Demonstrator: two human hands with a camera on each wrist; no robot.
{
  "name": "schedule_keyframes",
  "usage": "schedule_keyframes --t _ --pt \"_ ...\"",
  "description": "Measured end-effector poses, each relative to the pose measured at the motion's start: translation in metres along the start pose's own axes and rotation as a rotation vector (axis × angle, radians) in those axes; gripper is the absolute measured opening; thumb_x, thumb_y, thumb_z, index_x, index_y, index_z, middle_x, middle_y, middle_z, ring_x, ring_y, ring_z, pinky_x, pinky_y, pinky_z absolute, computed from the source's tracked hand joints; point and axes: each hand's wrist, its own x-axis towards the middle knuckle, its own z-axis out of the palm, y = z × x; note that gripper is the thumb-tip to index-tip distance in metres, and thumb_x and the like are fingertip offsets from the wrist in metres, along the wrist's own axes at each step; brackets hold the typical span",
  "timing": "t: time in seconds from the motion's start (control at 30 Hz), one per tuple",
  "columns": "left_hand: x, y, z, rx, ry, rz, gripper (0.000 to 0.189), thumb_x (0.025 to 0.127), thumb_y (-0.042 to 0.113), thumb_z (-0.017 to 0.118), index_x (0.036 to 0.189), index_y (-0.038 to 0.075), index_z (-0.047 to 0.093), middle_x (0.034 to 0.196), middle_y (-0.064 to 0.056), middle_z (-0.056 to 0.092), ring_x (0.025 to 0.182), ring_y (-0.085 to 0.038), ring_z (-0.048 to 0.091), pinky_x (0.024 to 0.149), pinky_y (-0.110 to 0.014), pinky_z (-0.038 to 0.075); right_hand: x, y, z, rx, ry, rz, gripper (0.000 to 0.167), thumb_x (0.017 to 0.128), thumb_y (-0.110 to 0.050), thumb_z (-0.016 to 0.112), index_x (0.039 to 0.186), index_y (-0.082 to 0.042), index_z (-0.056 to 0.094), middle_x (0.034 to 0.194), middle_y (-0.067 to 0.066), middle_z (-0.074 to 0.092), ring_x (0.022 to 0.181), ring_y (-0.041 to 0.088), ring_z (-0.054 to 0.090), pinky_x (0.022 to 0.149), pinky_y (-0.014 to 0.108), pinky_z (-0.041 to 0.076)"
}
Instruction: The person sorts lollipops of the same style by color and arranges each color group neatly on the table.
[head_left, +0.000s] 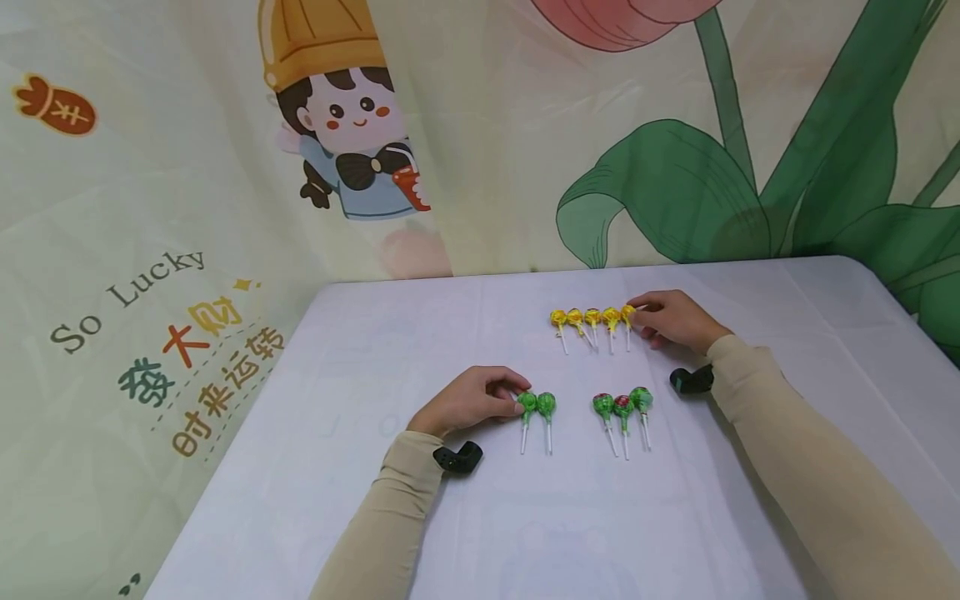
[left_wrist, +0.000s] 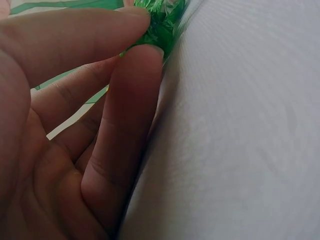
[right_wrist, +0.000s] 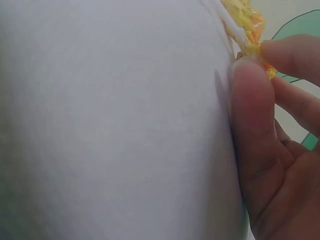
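Between thumb and index finger, my left hand [head_left: 476, 398] pinches the wrapped head of a green lollipop [head_left: 527, 402], seen up close as crinkled green wrapper [left_wrist: 165, 27] in the left wrist view. Just right of it lies a second green lollipop [head_left: 547, 405]. My right hand [head_left: 673, 320] pinches the rightmost yellow lollipop [head_left: 628, 312] by its wrapper; the right wrist view shows thumb and fingertip on the yellow wrapper [right_wrist: 252, 49]. Several more yellow lollipops [head_left: 592, 317] stretch leftward from it in a row, sticks toward me.
Three lollipops with green wrappers, two of them partly red, lie together at right: one on the left [head_left: 603, 406], one in the middle [head_left: 622, 407], one on the right [head_left: 641, 398]. A white cloth covers the table [head_left: 480, 533]. Behind it hangs a printed backdrop [head_left: 495, 167].
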Motion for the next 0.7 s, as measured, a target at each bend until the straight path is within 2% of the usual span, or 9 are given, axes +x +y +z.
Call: schedule_keyframes --t 0.2,0.4,0.7 --pt "0.000 0.000 0.000 0.011 -0.002 0.001 0.033 0.083 0.019 0.083 0.114 0.018 0.073 0.086 -0.003 0.068 0.079 -0.017 0.060 0.073 -0.027 0.048 0.000 0.002 0.000 0.010 -0.002 -0.001 0.049 0.102 -0.030 0.058 0.146 -0.010 0.050 0.108 0.015 0.061 0.084 0.024 0.060 0.070 0.029 0.054" --pt "-0.002 -0.001 0.000 0.030 0.001 -0.005 0.028 0.084 0.018 0.082 0.111 0.021 0.074 0.085 -0.002 0.068 0.078 -0.015 0.060 0.073 -0.027 0.048 -0.003 0.000 0.000 0.044 -0.012 0.002 0.051 0.102 -0.030 0.059 0.147 -0.009 0.048 0.119 0.017 0.058 0.085 0.024 0.061 0.071 0.028 0.054" --pt "-0.002 0.000 0.000 0.030 -0.004 0.004 0.027 0.085 0.017 0.082 0.110 0.017 0.073 0.085 -0.002 0.067 0.078 -0.017 0.059 0.073 -0.028 0.047 -0.011 0.002 0.000 0.135 0.012 0.006 0.052 0.102 -0.032 0.058 0.147 -0.008 0.047 0.124 0.018 0.058 0.095 0.028 0.061 0.077 0.028 0.055"
